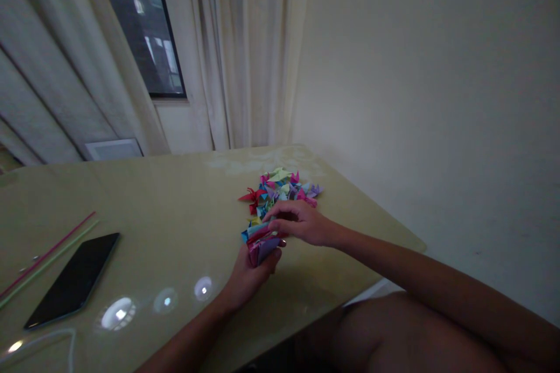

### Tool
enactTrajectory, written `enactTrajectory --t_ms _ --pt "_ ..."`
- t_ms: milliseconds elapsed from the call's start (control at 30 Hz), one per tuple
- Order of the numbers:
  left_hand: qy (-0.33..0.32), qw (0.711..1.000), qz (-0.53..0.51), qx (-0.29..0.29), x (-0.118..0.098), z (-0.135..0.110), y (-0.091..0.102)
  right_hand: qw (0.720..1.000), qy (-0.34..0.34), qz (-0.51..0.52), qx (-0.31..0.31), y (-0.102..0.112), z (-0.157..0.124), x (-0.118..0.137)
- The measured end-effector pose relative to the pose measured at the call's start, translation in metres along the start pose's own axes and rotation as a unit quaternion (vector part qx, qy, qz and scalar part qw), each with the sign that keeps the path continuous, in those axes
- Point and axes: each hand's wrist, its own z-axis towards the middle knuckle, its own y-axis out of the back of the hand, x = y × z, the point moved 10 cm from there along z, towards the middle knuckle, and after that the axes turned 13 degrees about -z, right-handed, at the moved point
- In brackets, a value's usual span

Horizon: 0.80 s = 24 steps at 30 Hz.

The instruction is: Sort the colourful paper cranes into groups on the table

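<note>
My left hand (247, 277) is wrapped round a small bundle of folded origami papers (262, 245), in pink, red, purple and light blue, held upright above the table. Thumb and fingers of my right hand (303, 223) pinch at the bundle's upper edge, on a folded paper there; the exact fold is too small to make out. Just behind both hands lies a heap of colourful paper cranes (284, 191), partly hidden by my right hand. A red crane (252, 196) sits at the heap's left side.
On the left of the glossy table (175, 210) lie a black phone (74, 280), a pink stick (52, 249) and a pale green stick (55, 259). A white cable (56, 333) curves at the lower left. The wall (415, 99) borders the table's right side; curtains (245, 46) hang behind.
</note>
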Motion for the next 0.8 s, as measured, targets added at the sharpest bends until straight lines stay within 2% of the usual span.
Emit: enactTrajectory --t_ms 67,200,333,400,600,733,800 --pt "0.004 1.0 0.002 0.004 0.002 0.0 -0.001 1.0 -0.004 0.008 -0.002 0.001 0.0 -0.001" --pt "0.012 1.0 0.01 0.001 0.004 0.0 0.0 0.998 -0.033 0.017 -0.052 0.013 0.0 -0.009" --pt "0.02 1.0 0.013 -0.008 0.008 0.0 0.002 1.0 -0.016 0.011 0.009 0.002 -0.004 -0.008" --pt "0.023 1.0 0.01 -0.01 0.01 0.0 0.004 1.0 -0.012 -0.008 0.015 0.001 -0.005 -0.009" --pt "0.011 1.0 0.021 -0.011 0.014 0.002 0.009 0.992 -0.043 0.002 -0.121 0.032 -0.002 -0.02" --pt "-0.062 0.993 0.099 -0.011 -0.011 0.006 0.008 0.985 -0.053 0.012 -0.164 0.05 -0.004 -0.021" --pt "-0.105 0.979 0.175 -0.026 -0.028 0.007 0.011 0.974 -0.067 -0.001 -0.217 0.066 -0.009 -0.022"
